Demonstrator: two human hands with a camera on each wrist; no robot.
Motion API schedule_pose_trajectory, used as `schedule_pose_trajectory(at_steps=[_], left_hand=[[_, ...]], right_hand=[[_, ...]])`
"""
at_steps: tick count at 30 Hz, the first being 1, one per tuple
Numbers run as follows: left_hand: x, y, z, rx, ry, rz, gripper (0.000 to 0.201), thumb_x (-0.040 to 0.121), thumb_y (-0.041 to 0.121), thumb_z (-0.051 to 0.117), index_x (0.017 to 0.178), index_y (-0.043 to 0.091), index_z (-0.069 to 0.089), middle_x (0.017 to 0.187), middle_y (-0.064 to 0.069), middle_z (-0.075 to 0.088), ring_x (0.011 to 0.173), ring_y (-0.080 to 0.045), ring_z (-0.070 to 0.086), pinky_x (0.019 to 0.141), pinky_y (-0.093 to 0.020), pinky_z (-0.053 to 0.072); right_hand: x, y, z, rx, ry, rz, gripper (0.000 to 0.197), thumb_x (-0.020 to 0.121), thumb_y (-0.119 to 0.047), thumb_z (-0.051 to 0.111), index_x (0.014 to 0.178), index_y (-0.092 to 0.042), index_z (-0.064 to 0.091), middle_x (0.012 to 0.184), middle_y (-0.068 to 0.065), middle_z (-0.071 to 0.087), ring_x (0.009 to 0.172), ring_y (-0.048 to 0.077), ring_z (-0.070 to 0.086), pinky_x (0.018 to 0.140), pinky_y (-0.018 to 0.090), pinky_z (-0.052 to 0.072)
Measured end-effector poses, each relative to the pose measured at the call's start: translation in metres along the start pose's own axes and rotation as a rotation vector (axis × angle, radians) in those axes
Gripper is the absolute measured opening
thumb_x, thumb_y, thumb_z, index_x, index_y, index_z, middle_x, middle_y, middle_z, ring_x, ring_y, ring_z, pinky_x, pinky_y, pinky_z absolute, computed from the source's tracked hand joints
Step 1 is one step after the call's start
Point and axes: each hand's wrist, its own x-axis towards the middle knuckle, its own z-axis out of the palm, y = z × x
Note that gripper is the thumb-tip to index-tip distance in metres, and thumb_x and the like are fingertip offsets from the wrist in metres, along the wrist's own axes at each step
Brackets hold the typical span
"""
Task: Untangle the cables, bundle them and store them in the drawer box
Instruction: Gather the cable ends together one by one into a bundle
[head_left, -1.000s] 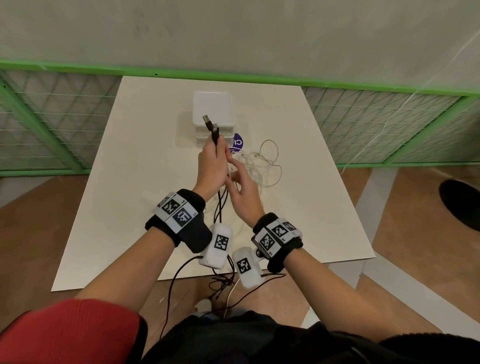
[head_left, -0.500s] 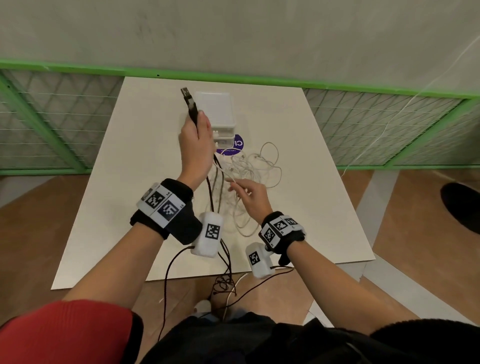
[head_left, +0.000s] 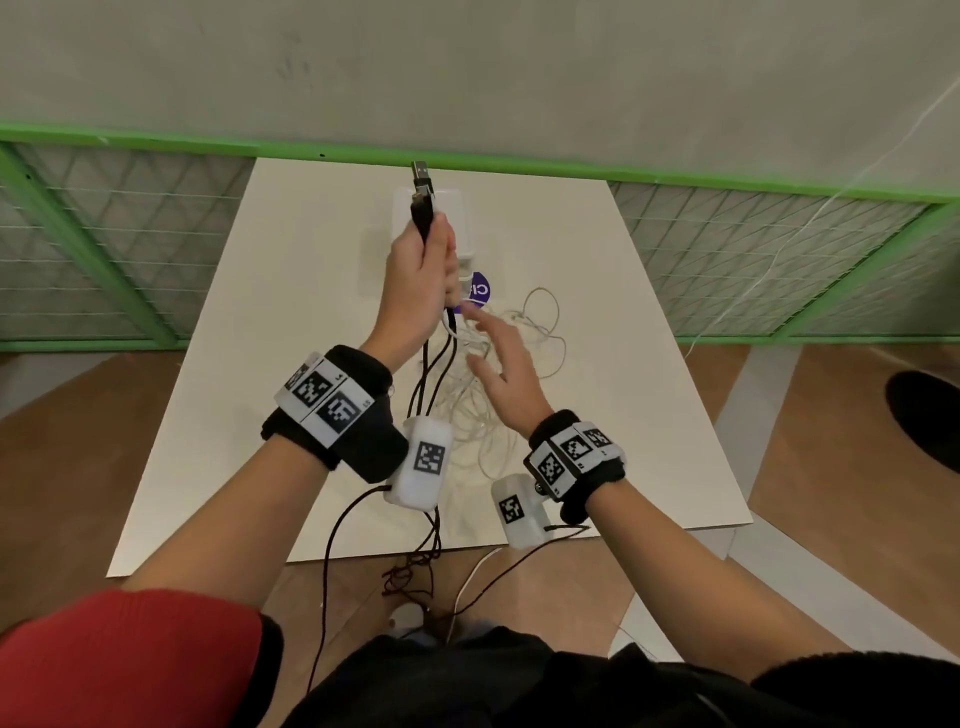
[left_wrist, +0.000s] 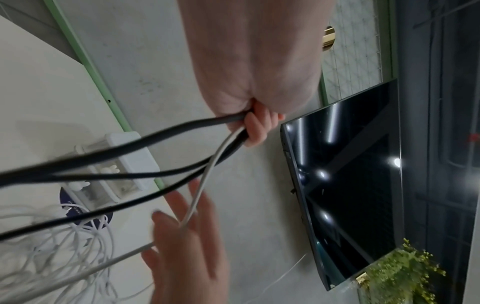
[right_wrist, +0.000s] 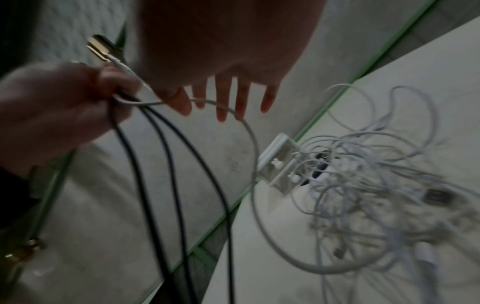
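Note:
My left hand is raised over the table and grips folded strands of a black cable, whose plugs stick up above the fist. One white cable also runs into that grip. My right hand is open, fingers spread just below the left hand, touching the white strand and holding nothing. A tangle of white cables lies on the table. The white drawer box stands at the back, partly hidden by my left hand, with its drawers facing me.
The white table is bordered by a green mesh fence and a grey wall. A purple round sticker lies in front of the box. Dark sensor leads hang off the near table edge.
My left hand has swung right with the black cable, from left of the box to above it. My right hand let go of the white cable, opened and rose toward the left hand.

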Motion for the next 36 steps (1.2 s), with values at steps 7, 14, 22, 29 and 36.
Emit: schedule_pose_trajectory(at_steps=[7,14,22,29,36], left_hand=[[0.01,0.018,-0.021,0.126,0.312,0.125,0.03,0.101,0.025,0.032,0.072,0.021,0.04,0.058,0.008,0.033,0.046,-0.005,0.029,0.045,-0.025,0.023],[-0.012,-0.005,0.006,0.821,-0.193,0.133,0.019,0.096,0.024,0.047,0.101,0.009,0.057,0.062,0.008,0.045,0.047,-0.002,0.04,0.045,-0.016,0.028],[-0.02,-0.049,-0.003,1.077,-0.46,-0.176,0.029,0.087,0.03,0.056,0.094,0.004,0.063,0.089,-0.009,0.06,0.092,-0.03,0.057,0.074,-0.035,0.044],[-0.01,-0.04,-0.006,1.055,-0.415,-0.109,0.029,0.086,0.036,0.063,0.09,0.007,0.06,0.085,-0.01,0.058,0.079,-0.025,0.057,0.071,-0.036,0.047],[0.021,-0.001,-0.042,1.0,0.011,0.043,0.032,0.093,0.026,0.055,0.093,-0.005,0.06,0.074,-0.01,0.051,0.069,-0.022,0.045,0.063,-0.028,0.03]], right_hand=[[-0.019,0.019,0.006,0.13,-0.051,0.235,0.027,0.097,-0.018,0.046,0.075,-0.013,0.059,0.06,0.007,0.054,0.055,0.007,0.049,0.061,0.022,0.041],[-0.002,0.013,0.0,0.052,-0.158,0.299,0.031,0.096,-0.02,0.048,0.071,-0.015,0.066,0.051,-0.009,0.043,0.051,0.008,0.04,0.055,0.021,0.035],[0.011,0.0,-0.017,-0.014,-0.262,0.21,0.028,0.084,-0.007,0.049,0.061,-0.023,0.048,0.058,-0.01,0.046,0.054,0.001,0.041,0.053,0.014,0.03],[0.003,0.003,-0.012,0.128,-0.137,0.214,0.006,0.085,-0.016,0.066,0.087,-0.013,0.07,0.05,-0.006,0.042,0.048,0.006,0.035,0.053,0.018,0.029],[-0.026,0.041,-0.025,0.067,-0.048,0.27,0.025,0.094,-0.023,0.05,0.077,-0.011,0.063,0.068,0.001,0.059,0.06,0.005,0.047,0.065,0.022,0.039]])
